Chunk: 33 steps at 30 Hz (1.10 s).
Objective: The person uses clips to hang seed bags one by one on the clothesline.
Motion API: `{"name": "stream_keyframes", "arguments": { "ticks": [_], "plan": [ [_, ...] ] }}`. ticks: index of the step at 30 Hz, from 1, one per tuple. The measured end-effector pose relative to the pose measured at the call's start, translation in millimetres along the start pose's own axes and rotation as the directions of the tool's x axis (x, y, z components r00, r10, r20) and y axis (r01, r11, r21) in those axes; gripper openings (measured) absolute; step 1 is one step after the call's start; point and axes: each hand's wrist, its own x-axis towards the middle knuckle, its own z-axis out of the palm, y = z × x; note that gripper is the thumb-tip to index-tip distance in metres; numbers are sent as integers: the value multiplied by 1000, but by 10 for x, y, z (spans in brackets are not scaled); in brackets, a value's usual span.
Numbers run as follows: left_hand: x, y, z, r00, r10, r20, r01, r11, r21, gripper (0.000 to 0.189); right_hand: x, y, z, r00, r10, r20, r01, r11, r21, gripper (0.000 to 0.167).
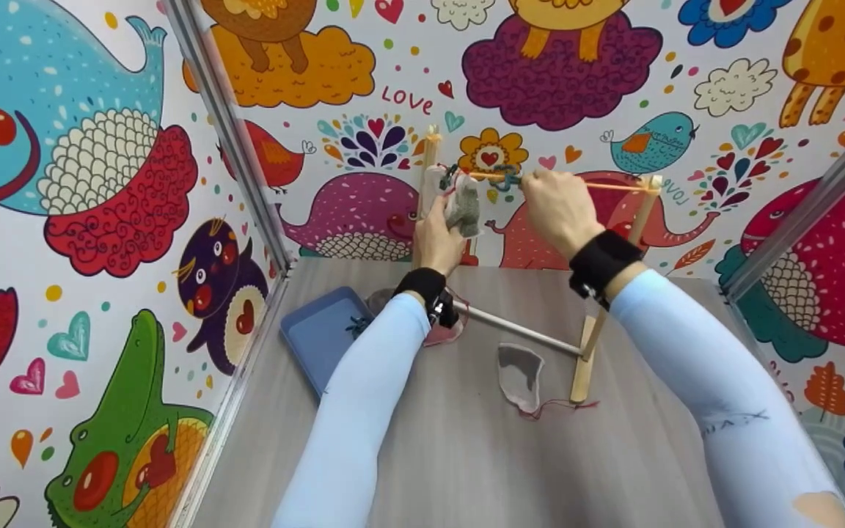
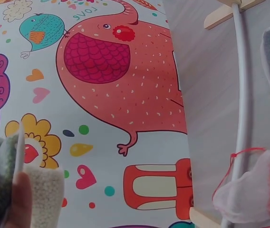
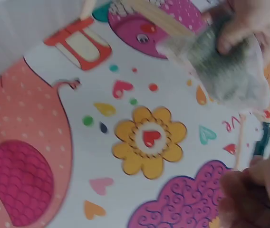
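My left hand grips a translucent drawstring sachet with green contents, its thumb across the front. In the right wrist view the same sachet spreads out below the fingers. Another pale sachet hangs close beside it. A dark clip sits at the top of the sachets. To the right, my right hand is curled at the thin wooden crossbar and pinches a dark green clip; its fingers partly hide the clip.
The crossbar joins two wooden posts, the right post standing on a flat foot. A white rod runs low between them. On the table lie a grey sachet and a pink-and-white sachet. A blue tray with dark clips stands left.
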Motion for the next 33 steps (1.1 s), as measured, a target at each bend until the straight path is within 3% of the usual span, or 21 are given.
{"name": "stream_keyframes", "arguments": {
  "ticks": [3, 7, 10, 18, 25, 30, 33],
  "plan": [
    [4, 10, -10, 1000, -13, 15, 13, 1000, -4, 48, 197, -12, -87, 994, 35, 101, -33, 999, -20, 22],
    [1, 17, -11, 999, -17, 32, 17, 1000, 6, 45, 394, -40, -127, 971, 24, 236, -39, 998, 58, 18],
    [-6, 23, -16, 998, -28, 53, 27, 999, 16, 42, 480, -59, -119, 957, -8, 290, -25, 993, 113, 19],
    [12, 37, -51, 995, -53, 84, 53, 999, -6, 45, 656, -85, -127, 948, -67, 310, 52, 997, 57, 14],
    [25, 46, -53, 996, -54, 74, 54, 999, 0, 47, 720, -158, -130, 931, -168, 323, 167, 985, 31, 13],
    [51, 42, -40, 999, -5, 54, 5, 1000, -10, 48, 677, -167, -106, 931, -179, 317, 169, 984, 58, 21],
    [55, 25, -34, 998, -13, 65, 13, 1000, 3, 52, 630, -152, -84, 939, -160, 303, 144, 987, 76, 26]
  ]
}}
